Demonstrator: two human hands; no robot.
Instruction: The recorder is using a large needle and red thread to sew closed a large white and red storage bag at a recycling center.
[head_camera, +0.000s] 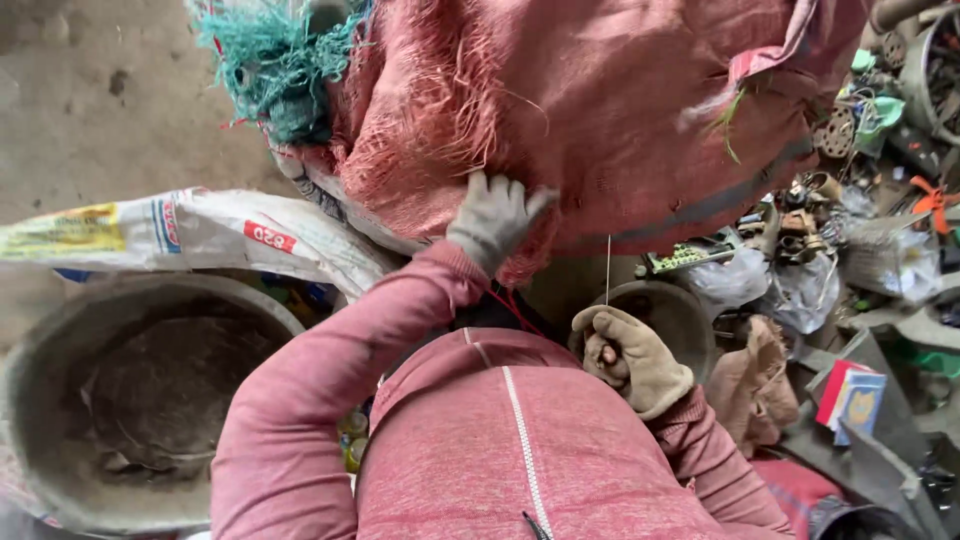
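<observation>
Okay, left to right. At 9 o'clock a big grey round tub (150, 400), dirty inside, sits on the concrete floor (110, 100). Just above it lies a white woven plastic sack (200, 235) with printed patches, running toward the centre. At 11 o'clock a tangle of teal netting (275, 60) hangs against the top-left corner of the big red woven sack (600, 110), which fills the upper middle, bulging and frayed.

Left hand (492, 218), grey glove, pressed flat with fingers spread on the sack's lower edge, just above centre; it braces or pushes the cloth and holds nothing. Pink sleeve and zip jacket fill 6 o'clock.

Right hand (625, 358), tan work glove, closed in a fist just right of centre, pinching a thin pale thread (607, 265) that runs straight up to the sack's bottom edge. Whether a needle is in the fist, cannot tell. Behind it a smaller dark bowl (680, 315).

At 3 o'clock: scrap metal parts (850, 130), clear plastic bags (800, 290), a red-and-blue booklet (850, 395).

Step, judged: stitching or tying the sack's edge, thread pulled taut mid-stitch. The next move would need the left hand to keep the cloth firm while the right draws the thread evenly, without snapping it or tearing the frayed weave.
</observation>
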